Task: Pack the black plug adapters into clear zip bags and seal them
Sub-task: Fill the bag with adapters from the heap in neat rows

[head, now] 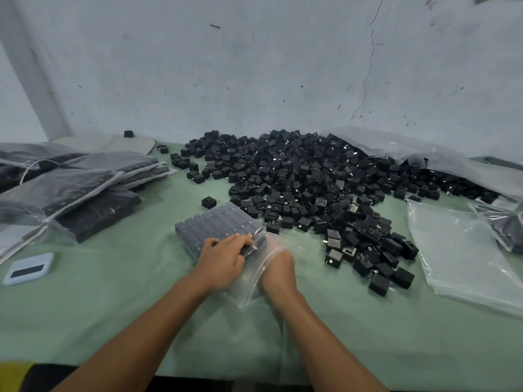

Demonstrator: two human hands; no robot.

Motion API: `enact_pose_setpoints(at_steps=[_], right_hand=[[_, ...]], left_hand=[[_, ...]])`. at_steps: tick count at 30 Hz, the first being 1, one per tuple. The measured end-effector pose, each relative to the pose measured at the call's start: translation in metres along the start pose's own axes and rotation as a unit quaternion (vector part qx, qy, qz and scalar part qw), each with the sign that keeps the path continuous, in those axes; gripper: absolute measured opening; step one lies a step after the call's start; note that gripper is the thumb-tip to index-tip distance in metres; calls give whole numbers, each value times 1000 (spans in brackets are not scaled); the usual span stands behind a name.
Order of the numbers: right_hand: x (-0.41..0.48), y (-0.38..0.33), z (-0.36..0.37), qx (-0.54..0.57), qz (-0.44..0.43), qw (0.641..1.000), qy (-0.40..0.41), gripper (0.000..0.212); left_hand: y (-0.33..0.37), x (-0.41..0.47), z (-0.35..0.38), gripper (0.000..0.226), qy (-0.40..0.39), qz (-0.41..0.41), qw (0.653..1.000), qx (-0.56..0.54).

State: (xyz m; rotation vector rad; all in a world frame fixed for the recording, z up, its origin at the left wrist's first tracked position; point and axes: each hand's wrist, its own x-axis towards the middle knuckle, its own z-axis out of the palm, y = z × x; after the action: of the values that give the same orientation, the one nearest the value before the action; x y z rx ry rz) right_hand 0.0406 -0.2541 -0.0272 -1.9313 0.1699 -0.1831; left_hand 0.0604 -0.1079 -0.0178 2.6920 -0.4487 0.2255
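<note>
Near the table's front edge, the left hand [223, 260] grips adapters at the mouth of one filled zip bag [218, 227]; the right hand [276, 268] presses flat on its clear flap. The loose adapters [311, 182] beyond are too many to count.

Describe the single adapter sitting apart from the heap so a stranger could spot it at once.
Start at the big heap of black adapters on the green table. Off its near-left edge, just beyond the bag being filled, the lone adapter stands on bare cloth, touching nothing.

Dim, flat light; bowed, soft edges
</note>
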Motion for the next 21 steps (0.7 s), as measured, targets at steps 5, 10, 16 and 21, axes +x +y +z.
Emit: enact_pose_setpoints(at_steps=[5,10,16,21], right_hand=[[8,1,4,-7,-23,999,-34,22],[7,-6,4,-126,-103,986,-44,29],[-6,-6,12,-103,-86,987,-89,21],[-4,-4,14,-118,-67,989,-67,23]], left_hand=[[1,-3,1,43,6,11,1000,7],[-4,-10,-4,43,-1,29,1000,9],[-10,-14,-12,41,-2,34,999,18],[-5,-10,-13,27,28,42,998,22]])
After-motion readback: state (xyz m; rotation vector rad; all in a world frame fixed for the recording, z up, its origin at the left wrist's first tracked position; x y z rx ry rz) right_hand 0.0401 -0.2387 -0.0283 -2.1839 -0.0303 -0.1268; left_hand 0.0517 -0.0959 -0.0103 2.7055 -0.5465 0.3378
